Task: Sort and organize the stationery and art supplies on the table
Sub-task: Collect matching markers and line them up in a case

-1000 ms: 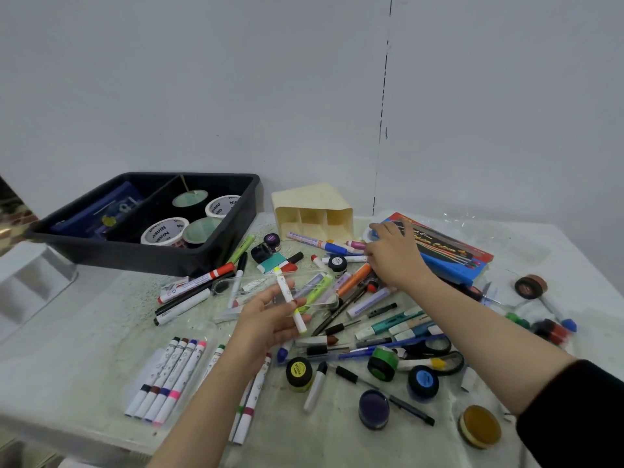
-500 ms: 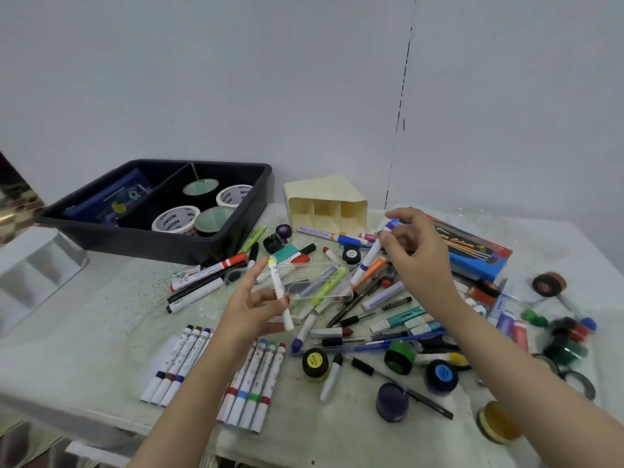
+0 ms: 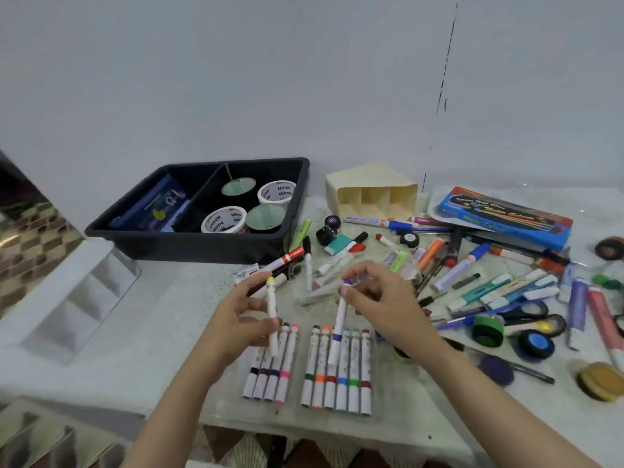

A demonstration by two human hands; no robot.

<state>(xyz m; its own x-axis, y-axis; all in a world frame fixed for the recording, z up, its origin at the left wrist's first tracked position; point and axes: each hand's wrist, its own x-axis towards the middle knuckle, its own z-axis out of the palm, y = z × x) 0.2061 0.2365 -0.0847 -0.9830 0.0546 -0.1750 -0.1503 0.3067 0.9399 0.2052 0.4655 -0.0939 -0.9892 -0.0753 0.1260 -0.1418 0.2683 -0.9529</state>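
My left hand [image 3: 236, 315] pinches a white marker with a yellow cap [image 3: 271, 309], held upright. My right hand [image 3: 381, 298] pinches a white marker with a purple cap [image 3: 339, 329] by its top, its lower end hanging over the rows of markers. Two rows of white colour markers [image 3: 337, 369] lie side by side on the table [image 3: 169, 332] near the front edge, just below both hands. A heap of mixed pens, markers and highlighters [image 3: 472, 282] spreads to the right.
A black divided tray [image 3: 202, 244] with tape rolls [image 3: 223, 219] stands at the back left. A cream pen holder [image 3: 371, 190] lies on its side behind the heap. A blue watercolour box [image 3: 506, 219], scissors [image 3: 526, 312] and small paint pots [image 3: 537, 344] lie right.
My right hand lifted a purple-capped marker from the heap and brought it left and down over the marker rows. My left hand kept its yellow-capped marker. The view tilted down.
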